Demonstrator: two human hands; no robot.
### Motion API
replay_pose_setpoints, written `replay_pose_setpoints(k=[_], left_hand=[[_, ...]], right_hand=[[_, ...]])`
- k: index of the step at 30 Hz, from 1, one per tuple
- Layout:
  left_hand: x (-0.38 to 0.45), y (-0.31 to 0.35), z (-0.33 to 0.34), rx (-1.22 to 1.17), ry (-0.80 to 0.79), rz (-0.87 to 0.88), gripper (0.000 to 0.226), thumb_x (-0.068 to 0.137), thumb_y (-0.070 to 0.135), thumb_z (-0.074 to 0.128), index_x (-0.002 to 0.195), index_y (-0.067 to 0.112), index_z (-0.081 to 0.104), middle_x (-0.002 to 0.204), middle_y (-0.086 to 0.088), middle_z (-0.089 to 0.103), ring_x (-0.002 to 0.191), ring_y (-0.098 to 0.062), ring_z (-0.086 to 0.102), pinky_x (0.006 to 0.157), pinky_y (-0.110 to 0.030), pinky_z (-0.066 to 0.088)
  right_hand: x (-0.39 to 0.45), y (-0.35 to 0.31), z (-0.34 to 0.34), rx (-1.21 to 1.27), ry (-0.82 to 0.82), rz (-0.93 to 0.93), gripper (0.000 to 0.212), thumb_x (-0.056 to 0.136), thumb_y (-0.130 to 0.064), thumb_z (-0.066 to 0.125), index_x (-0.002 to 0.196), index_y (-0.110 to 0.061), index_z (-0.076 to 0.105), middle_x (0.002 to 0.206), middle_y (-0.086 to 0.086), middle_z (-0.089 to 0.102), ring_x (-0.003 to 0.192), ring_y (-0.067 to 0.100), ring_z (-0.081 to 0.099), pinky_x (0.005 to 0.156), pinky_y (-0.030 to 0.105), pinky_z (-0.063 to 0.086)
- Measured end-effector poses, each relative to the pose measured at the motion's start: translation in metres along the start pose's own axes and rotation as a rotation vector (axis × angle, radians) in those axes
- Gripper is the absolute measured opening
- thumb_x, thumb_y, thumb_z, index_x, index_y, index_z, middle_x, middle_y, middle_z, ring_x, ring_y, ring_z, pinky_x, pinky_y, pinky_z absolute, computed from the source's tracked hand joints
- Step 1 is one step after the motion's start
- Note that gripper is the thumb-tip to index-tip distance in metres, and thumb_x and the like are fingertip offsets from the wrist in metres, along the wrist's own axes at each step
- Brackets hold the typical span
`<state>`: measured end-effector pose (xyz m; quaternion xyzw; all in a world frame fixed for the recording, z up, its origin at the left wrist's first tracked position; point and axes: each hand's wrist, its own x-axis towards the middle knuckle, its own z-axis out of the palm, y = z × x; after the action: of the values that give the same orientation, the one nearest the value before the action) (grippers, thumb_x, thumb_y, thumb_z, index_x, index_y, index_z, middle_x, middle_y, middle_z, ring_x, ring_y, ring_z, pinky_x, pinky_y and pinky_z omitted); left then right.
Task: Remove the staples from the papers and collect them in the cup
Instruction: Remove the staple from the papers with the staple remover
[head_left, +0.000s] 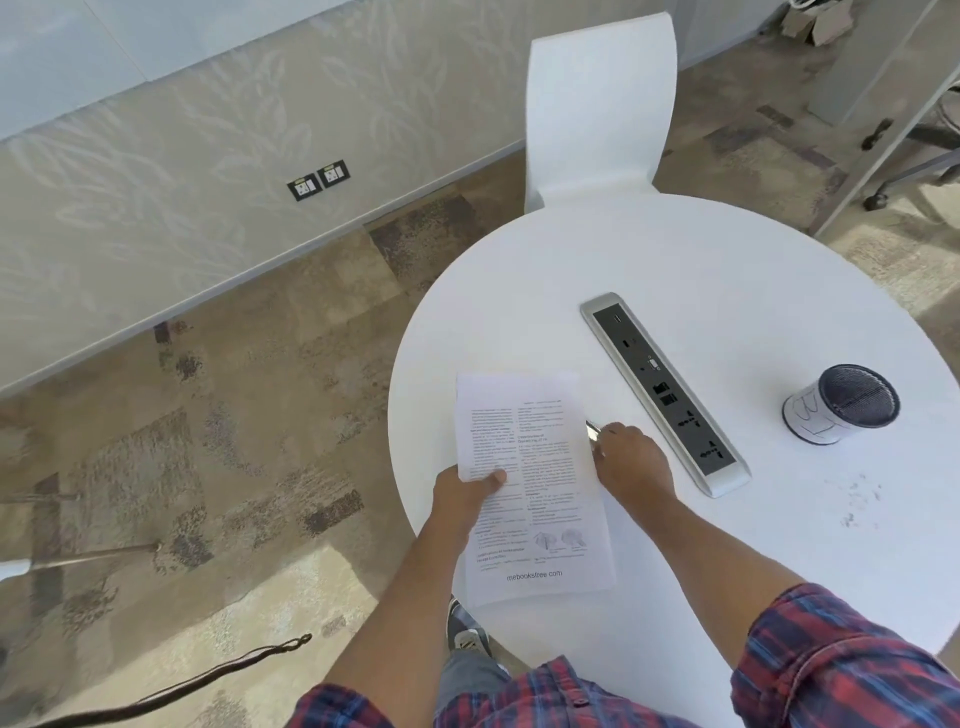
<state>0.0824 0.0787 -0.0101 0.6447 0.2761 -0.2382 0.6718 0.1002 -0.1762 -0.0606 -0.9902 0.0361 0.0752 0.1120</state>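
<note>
A printed paper sheaf (535, 483) lies at the near left of the round white table (727, 270), partly over its edge. My left hand (467, 493) grips the sheaf's left side, thumb on top. My right hand (631, 465) rests just right of the paper, fingers closed around a small metal tool (592, 430) whose tip shows at the paper's right edge. The cup (839, 405), white with a dark mesh inside, lies tipped on the table's right side. Several tiny dark specks, likely staples (862, 501), are scattered on the table below the cup.
A silver socket strip (667, 392) runs diagonally across the table between my right hand and the cup. A white chair (597, 109) stands behind the table. Patterned carpet lies to the left, with a dark strap (208, 680) on the floor.
</note>
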Motion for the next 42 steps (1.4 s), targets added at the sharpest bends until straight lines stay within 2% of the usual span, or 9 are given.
replay_pose_setpoints(k=[3,7,11,14,18,23,27,33,42], left_hand=[[0.003,0.001,-0.004,0.003,-0.014,-0.011,0.03,0.087,0.012,0.082,0.116,0.01,0.075,0.105,-0.003,0.079,0.09,-0.019,0.076,0.066,-0.028,0.061],[0.003,0.001,-0.012,0.005,-0.031,0.0,0.028,0.087,0.012,0.082,0.114,0.012,0.076,0.108,-0.004,0.079,0.096,-0.022,0.076,0.069,-0.029,0.061],[0.0,0.002,-0.018,0.007,-0.065,0.025,0.028,0.087,0.013,0.083,0.114,0.012,0.076,0.107,-0.002,0.08,0.092,-0.016,0.077,0.07,-0.027,0.061],[-0.005,0.003,-0.024,0.01,-0.075,0.043,0.028,0.087,0.014,0.083,0.114,0.013,0.077,0.107,-0.001,0.08,0.093,-0.016,0.077,0.071,-0.028,0.062],[-0.012,0.003,-0.03,0.008,-0.067,0.059,0.031,0.086,0.014,0.083,0.116,0.011,0.076,0.108,-0.004,0.08,0.094,-0.019,0.078,0.073,-0.03,0.062],[-0.023,0.008,-0.021,-0.008,-0.07,0.089,0.037,0.084,0.012,0.084,0.12,0.007,0.075,0.115,-0.009,0.079,0.101,-0.026,0.077,0.082,-0.038,0.063],[-0.035,0.014,-0.005,-0.023,-0.098,0.119,0.036,0.085,0.015,0.084,0.119,0.01,0.076,0.113,-0.005,0.08,0.101,-0.025,0.077,0.085,-0.041,0.063],[-0.043,0.019,0.018,-0.008,-0.105,0.161,0.034,0.085,0.016,0.084,0.118,0.011,0.076,0.112,-0.005,0.08,0.101,-0.026,0.078,0.089,-0.045,0.063],[-0.047,0.035,0.044,-0.01,-0.126,0.196,0.034,0.092,0.019,0.078,0.124,0.007,0.073,0.119,-0.009,0.077,0.11,-0.03,0.074,0.096,-0.049,0.059]], right_hand=[[-0.002,-0.006,-0.002,0.114,0.066,0.07,0.013,0.096,-0.021,0.064,0.093,-0.009,0.059,0.084,0.005,0.064,0.073,0.03,0.058,0.056,0.034,0.039],[0.002,-0.009,-0.001,0.207,0.006,0.013,0.029,0.098,-0.018,0.062,0.126,-0.012,0.059,0.106,0.005,0.067,0.094,0.03,0.061,0.067,0.036,0.045],[0.005,-0.009,0.001,0.175,-0.028,0.025,0.031,0.095,-0.003,0.054,0.124,-0.015,0.059,0.104,0.005,0.067,0.096,0.03,0.062,0.072,0.038,0.051],[0.0,-0.011,-0.006,0.614,-0.048,0.253,0.043,0.099,-0.01,0.061,0.141,-0.021,0.058,0.11,0.002,0.07,0.099,0.023,0.065,0.077,0.032,0.052],[-0.011,-0.006,-0.022,1.336,-0.043,0.435,0.039,0.098,0.004,0.062,0.133,-0.012,0.065,0.095,0.008,0.075,0.07,0.026,0.062,0.063,0.033,0.053],[-0.026,0.002,-0.053,1.705,-0.137,0.504,0.021,0.107,-0.012,0.052,0.119,-0.008,0.07,0.095,0.011,0.07,0.074,0.025,0.062,0.073,0.037,0.051],[-0.037,0.014,-0.074,1.614,-0.221,0.465,0.032,0.098,-0.043,0.068,0.11,-0.013,0.07,0.078,0.0,0.06,0.058,0.017,0.052,0.057,0.031,0.038],[-0.066,0.027,-0.09,1.406,-0.26,0.472,0.029,0.085,-0.036,0.086,0.086,-0.014,0.067,0.052,0.002,0.035,0.041,0.017,0.027,0.05,0.029,0.022],[-0.094,0.047,-0.091,1.416,-0.227,0.423,0.022,0.072,-0.034,0.091,0.074,-0.022,0.073,0.049,0.001,0.041,0.04,0.016,0.032,0.055,0.033,0.02]])
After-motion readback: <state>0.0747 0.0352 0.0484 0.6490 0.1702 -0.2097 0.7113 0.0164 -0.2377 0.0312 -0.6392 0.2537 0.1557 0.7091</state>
